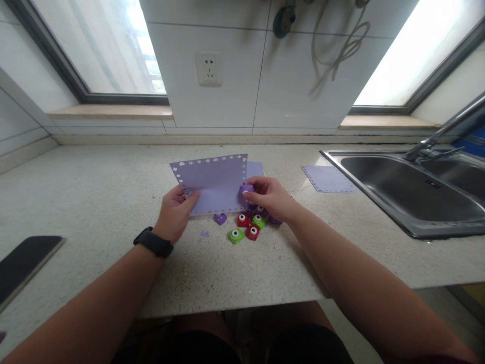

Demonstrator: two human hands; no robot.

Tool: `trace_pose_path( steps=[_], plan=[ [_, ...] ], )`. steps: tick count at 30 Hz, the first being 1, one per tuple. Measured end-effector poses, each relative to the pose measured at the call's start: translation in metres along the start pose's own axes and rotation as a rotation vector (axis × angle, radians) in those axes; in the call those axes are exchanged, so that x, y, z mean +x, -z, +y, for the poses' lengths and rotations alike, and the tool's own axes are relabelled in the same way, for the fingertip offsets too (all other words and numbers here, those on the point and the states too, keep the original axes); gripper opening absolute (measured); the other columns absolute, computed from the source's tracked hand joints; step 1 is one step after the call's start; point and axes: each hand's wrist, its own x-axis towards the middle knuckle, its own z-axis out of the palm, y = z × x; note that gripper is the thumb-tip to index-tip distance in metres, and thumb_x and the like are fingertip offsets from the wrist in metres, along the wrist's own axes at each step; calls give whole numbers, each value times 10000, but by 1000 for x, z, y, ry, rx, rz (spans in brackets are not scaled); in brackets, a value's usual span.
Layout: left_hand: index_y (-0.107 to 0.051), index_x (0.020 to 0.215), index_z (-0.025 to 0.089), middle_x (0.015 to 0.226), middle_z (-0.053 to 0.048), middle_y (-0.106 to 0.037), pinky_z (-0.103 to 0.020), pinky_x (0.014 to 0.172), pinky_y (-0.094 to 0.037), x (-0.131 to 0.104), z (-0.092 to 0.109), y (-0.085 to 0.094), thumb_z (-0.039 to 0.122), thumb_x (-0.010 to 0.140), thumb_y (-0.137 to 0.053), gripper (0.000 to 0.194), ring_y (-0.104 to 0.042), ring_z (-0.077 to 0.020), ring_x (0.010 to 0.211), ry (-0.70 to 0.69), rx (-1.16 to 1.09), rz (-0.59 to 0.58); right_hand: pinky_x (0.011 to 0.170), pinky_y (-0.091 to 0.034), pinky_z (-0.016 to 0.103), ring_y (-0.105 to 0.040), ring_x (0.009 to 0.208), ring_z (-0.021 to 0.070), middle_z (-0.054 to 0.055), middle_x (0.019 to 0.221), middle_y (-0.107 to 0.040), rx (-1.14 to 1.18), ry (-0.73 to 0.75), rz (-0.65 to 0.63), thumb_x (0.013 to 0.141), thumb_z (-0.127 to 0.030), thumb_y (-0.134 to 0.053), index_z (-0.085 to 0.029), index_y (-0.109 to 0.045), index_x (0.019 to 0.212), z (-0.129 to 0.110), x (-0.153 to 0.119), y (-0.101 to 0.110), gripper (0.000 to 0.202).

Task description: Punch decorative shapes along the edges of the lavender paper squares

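My left hand (176, 210) pinches the left edge of a purple sheet of paper (215, 182), its thumb on the near face. Small cut-out shapes run along the sheet's top, left and bottom edges, and some show low on the right. My right hand (267, 194) is closed around a purple craft punch (246, 189) at the sheet's right edge. Below lie several more punches: a red punch (252, 232), a green punch (236, 235) and others partly hidden by my right hand. A purple heart-shaped piece (220, 218) rests near the sheet's lower edge.
Another purple sheet with a punched border (329, 179) lies beside the steel sink (379, 202) on the right. Purple paper scraps (204, 233) are scattered on the speckled counter (94, 202). A dark flat object (28, 263) sits at the left edge.
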Motion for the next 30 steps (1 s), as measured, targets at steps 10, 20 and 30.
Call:
trace_pose_path(
  steps=[10,20,30],
  plan=[
    [-764,1124,169,1057,-105,-808,-444,919,-612,-1,1,0,405,807,-844,403,-760,-279,987,-19,34,-2,549,-433,276,-543,652,135,0,767,-629,-32,-14,-1,761,-427,-859,-212,-726,986,-1,-1,0,339],
    [-761,1117,175,1048,-101,-812,-461,938,-608,-1,0,0,414,785,-862,421,-766,-278,974,16,8,-16,540,-413,269,-495,623,112,-7,743,-610,-6,-1,-4,733,-416,-889,-203,-732,941,2,0,1,336],
    [-754,1114,177,1054,-103,-812,-452,927,-615,-3,0,0,401,795,-860,403,-779,-265,925,40,-17,-54,551,-465,292,-567,668,152,19,733,-639,-30,-17,23,726,-452,-880,-218,-753,920,3,1,4,330]
  ],
)
